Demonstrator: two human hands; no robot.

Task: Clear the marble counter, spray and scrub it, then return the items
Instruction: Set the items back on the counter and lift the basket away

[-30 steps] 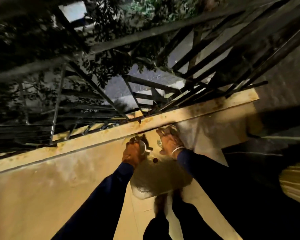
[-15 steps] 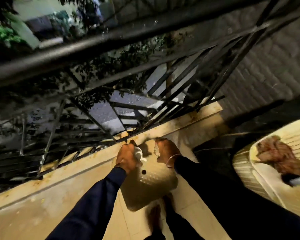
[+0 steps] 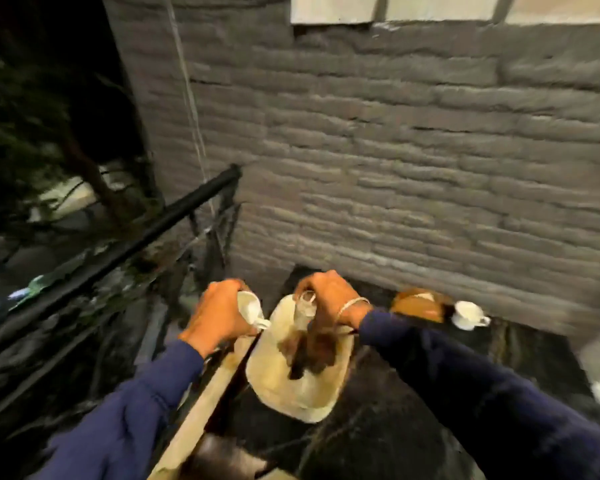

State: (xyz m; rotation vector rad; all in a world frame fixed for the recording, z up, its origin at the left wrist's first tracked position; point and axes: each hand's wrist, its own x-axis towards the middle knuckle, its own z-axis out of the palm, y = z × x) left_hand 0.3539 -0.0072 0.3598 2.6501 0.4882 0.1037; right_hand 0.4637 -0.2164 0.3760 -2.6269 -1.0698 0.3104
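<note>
White ceramic cup [image 3: 249,304] is in the left hand [image 3: 219,317], whose fingers curl around its body. The right hand [image 3: 326,297] grips a small clear drinking glass [image 3: 305,306] from above; a thin metal bangle [image 3: 352,304] is on its wrist. Both hands are side by side over the far end of a cream oval tray [image 3: 291,396]. I cannot tell whether the tray rests on something. To the right and near lies the dark marble counter [image 3: 413,393]. At its far side, close to the grey brick wall [image 3: 395,150], a second white cup with a handle [image 3: 466,315] stands just beside a blurred brown rounded object [image 3: 418,306]. On the left runs a black metal railing [image 3: 153,223].
</note>
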